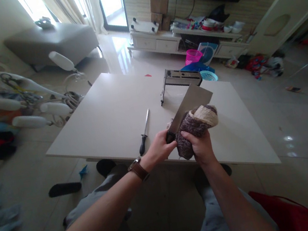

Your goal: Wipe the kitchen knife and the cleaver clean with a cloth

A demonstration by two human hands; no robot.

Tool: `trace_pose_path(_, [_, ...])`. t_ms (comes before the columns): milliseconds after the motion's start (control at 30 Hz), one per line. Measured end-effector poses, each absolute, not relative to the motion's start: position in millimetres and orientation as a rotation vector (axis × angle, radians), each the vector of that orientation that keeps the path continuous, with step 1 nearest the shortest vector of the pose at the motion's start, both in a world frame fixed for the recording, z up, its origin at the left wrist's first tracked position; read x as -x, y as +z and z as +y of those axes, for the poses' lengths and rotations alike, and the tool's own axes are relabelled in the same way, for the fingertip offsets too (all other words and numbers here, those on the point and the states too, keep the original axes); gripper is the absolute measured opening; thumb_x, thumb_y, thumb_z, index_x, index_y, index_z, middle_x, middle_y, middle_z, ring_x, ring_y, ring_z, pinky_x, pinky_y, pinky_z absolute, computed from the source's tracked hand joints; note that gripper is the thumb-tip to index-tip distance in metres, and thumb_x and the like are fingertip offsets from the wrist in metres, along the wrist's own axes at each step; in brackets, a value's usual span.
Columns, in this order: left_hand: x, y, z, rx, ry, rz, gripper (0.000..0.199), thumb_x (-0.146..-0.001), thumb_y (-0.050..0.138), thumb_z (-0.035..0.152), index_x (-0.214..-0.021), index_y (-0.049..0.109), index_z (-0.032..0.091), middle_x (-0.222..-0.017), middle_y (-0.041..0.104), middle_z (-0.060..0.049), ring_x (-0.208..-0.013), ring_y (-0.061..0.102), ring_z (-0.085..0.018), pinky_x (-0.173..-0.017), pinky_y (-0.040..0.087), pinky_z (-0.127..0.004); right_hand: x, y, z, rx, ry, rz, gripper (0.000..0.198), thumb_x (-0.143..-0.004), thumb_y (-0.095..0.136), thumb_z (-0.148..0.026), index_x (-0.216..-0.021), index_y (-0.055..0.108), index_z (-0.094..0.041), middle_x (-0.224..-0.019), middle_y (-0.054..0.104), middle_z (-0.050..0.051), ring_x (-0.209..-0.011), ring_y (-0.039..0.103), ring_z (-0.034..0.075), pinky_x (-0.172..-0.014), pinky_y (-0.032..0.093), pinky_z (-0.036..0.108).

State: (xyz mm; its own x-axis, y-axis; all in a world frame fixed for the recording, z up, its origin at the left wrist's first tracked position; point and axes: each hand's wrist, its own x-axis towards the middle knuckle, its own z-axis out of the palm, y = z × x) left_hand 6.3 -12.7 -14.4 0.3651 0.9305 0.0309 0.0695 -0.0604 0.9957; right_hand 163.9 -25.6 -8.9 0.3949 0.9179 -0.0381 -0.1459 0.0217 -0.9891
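Observation:
My left hand (161, 145) is closed round the black handle of a cleaver (191, 103), whose broad blade points up and away to the right above the white table. In my right hand (202, 147) is a bunched brown and cream cloth (189, 133), gripped close beside the blade; whether it touches the steel I cannot tell. A honing steel (145, 130) with a black handle lies on the table to the left of my hands. Beyond the cleaver stands a dark metal knife rack or stand (181, 78), which the blade tip partly overlaps.
The white table (98, 117) reaches out ahead, with a small red scrap (147, 75) near its far edge. A pink basket (193, 56) and a light blue basket (209, 76) are on the floor behind it. A lamp with white shades (61, 60) stands at left.

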Motion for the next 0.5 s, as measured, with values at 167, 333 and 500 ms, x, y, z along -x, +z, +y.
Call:
trace_pose_path(167, [4.6,-6.3,-5.4,-1.426,0.751,0.999,0.019,-0.082,0.059,0.023,-0.098,0.064,0.015,-0.063,0.056,0.006,-0.043,0.048,-0.009,-0.040,0.036,-0.021,-171.1,-10.4,-24.7,1.305,0.997,-0.857,0.049,-0.062,0.094,-0.027,-0.107,0.076,-0.017,-0.106,0.082,0.009,-0.099,0.077,0.030,-0.098,0.061,0.050])
trace_pose_path(333, [10.4,-1.8,0.1,-1.582,0.888,1.114,0.018,-0.083,0.063,0.025,-0.095,0.068,0.014,-0.069,0.061,0.003,-0.055,0.049,-0.009,-0.049,0.039,-0.021,-177.4,-10.8,-22.1,1.328,0.921,-0.917,0.064,-0.058,0.095,-0.028,-0.116,0.071,-0.017,-0.115,0.079,0.012,-0.106,0.075,0.034,-0.103,0.056,0.060])
trace_pose_path(500, [-3.5,-12.1,-10.3,-1.614,0.997,1.051,0.018,-0.079,0.061,0.017,-0.096,0.068,0.013,-0.078,0.066,0.000,-0.069,0.052,-0.012,-0.063,0.043,-0.023,-171.5,-11.0,-21.3,1.247,0.992,-0.859,0.068,-0.063,0.092,-0.028,-0.125,0.066,-0.018,-0.120,0.077,0.010,-0.110,0.073,0.032,-0.106,0.055,0.058])
